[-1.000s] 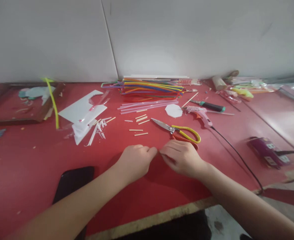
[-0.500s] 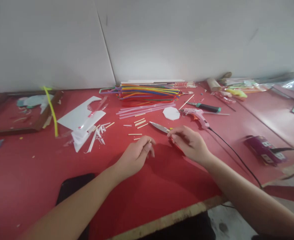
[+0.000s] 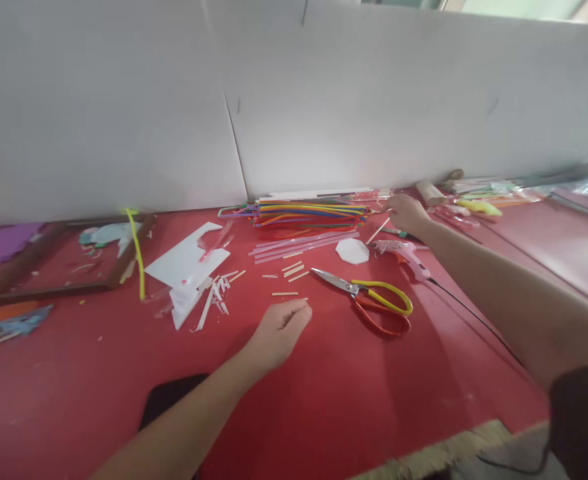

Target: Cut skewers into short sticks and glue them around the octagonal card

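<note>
My left hand [image 3: 285, 330] is closed in a pinch just above the red table. A tiny pale tip shows at its fingertips, too small to name. Short wooden sticks [image 3: 294, 270] lie beyond it. At the back, my right hand [image 3: 407, 212] reaches to a clear packet [image 3: 379, 195] by the wall, its fingers bent together; what they grip is hidden. Scissors [image 3: 381, 300] with yellow and red handles lie partly spread between the hands. Behind them are a white octagonal piece [image 3: 353, 251] and a pink glue gun [image 3: 407, 257], below my right forearm.
Coloured pipe cleaners [image 3: 309, 215] lie bundled along the wall, with pink glue sticks [image 3: 304, 247] before them. White sheet scraps [image 3: 184, 263], a yellow pipe cleaner [image 3: 138, 257] and a brown frame [image 3: 59, 293] are leftward. A dark flat object [image 3: 169, 397] sits under my left forearm.
My right hand has left the scissors, which now lie on the table, and has stretched forward to the back. My left hand stays pinched. The view has tilted up and shifted left.
</note>
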Available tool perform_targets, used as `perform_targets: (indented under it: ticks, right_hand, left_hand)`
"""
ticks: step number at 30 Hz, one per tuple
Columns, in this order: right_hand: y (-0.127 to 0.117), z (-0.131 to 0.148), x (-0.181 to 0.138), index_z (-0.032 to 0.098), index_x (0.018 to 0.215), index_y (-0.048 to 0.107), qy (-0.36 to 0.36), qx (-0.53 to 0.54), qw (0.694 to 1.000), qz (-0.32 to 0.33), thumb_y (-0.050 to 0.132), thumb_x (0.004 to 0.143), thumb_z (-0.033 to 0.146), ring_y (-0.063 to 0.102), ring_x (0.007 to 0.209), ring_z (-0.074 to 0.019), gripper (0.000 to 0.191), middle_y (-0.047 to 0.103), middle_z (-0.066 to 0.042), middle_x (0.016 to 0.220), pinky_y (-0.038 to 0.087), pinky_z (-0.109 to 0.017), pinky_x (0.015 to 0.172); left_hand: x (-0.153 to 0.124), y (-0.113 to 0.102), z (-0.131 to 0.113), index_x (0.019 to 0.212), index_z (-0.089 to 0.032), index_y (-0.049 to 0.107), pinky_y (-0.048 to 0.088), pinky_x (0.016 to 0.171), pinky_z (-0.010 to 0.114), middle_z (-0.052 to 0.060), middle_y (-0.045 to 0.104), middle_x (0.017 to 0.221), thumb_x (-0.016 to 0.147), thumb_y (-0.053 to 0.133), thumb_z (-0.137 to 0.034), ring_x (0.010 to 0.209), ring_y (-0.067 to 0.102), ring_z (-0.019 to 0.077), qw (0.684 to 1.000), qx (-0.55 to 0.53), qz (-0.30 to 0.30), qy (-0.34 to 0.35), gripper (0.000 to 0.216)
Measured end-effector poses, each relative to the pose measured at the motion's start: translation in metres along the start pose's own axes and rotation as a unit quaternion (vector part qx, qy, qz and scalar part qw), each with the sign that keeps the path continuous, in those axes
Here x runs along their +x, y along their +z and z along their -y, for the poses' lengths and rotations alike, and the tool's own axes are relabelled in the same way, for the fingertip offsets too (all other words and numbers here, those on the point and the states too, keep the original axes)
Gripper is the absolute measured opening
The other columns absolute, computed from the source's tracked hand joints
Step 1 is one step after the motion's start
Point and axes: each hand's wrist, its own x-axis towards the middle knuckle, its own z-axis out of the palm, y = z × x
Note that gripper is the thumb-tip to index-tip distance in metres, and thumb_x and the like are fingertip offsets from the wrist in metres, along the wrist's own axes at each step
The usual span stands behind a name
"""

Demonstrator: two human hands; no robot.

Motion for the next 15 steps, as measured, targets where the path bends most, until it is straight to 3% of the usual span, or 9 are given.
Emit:
perform_targets:
  ticks: [3,7,10,13,15]
  right_hand:
    - [0.001,-0.002,0.001,0.019,0.117,0.060,-0.018,0.002,1.000,-0.001,0.057,0.095,0.033,0.061,0.104,-0.0206,0.026,0.060,-0.008,0.123,0.053,-0.042,0.089]
    - [-0.008,0.014,-0.020,0.015,0.097,0.068,-0.020,0.013,0.999,-0.021,0.054,0.093,0.022,0.061,0.099,-0.0210,0.016,0.067,-0.010,0.108,0.047,-0.042,0.092]
    - [-0.010,0.053,-0.056,0.016,0.098,0.070,-0.067,0.046,0.997,0.010,0.050,0.089,0.012,0.063,0.086,-0.0189,0.022,0.071,-0.010,0.103,0.048,-0.034,0.084]
    - [0.001,0.107,-0.104,0.021,0.096,0.070,-0.144,0.075,0.983,0.083,0.056,0.087,0.016,0.064,0.083,-0.0171,0.018,0.073,-0.002,0.095,0.049,-0.028,0.076]
    - [0.015,0.138,-0.133,0.020,0.093,0.070,-0.239,0.087,0.958,0.130,0.056,0.088,0.016,0.064,0.087,-0.0185,0.016,0.072,-0.003,0.093,0.049,-0.031,0.082]
  left_hand:
    - [-0.002,-0.003,0.002,0.055,-0.021,0.025,0.018,0.048,0.025,-0.007,0.022,0.054,0.081,0.046,-0.027,0.050,0.022,0.0092,1.000,-0.016,-0.002,-0.003,0.034]
    - [-0.001,-0.003,0.000,0.053,-0.020,0.028,0.018,0.047,0.024,-0.007,0.025,0.052,0.077,0.051,-0.026,0.049,0.023,0.0085,0.997,-0.067,-0.030,-0.012,0.034]
    - [0.005,-0.003,-0.001,0.061,-0.020,0.037,0.023,0.046,0.022,-0.007,0.030,0.055,0.086,0.045,-0.035,0.048,0.028,0.0089,0.986,-0.135,-0.095,-0.021,0.030]
    - [0.009,-0.008,0.002,0.076,-0.022,0.044,0.025,0.045,0.021,-0.008,0.028,0.058,0.093,0.037,-0.049,0.047,0.026,0.0090,0.965,-0.202,-0.167,-0.019,0.033]
    - [0.009,-0.014,0.006,0.085,-0.022,0.048,0.030,0.047,0.020,-0.008,0.034,0.061,0.092,0.043,-0.051,0.049,0.032,0.0089,0.953,-0.231,-0.197,-0.015,0.030]
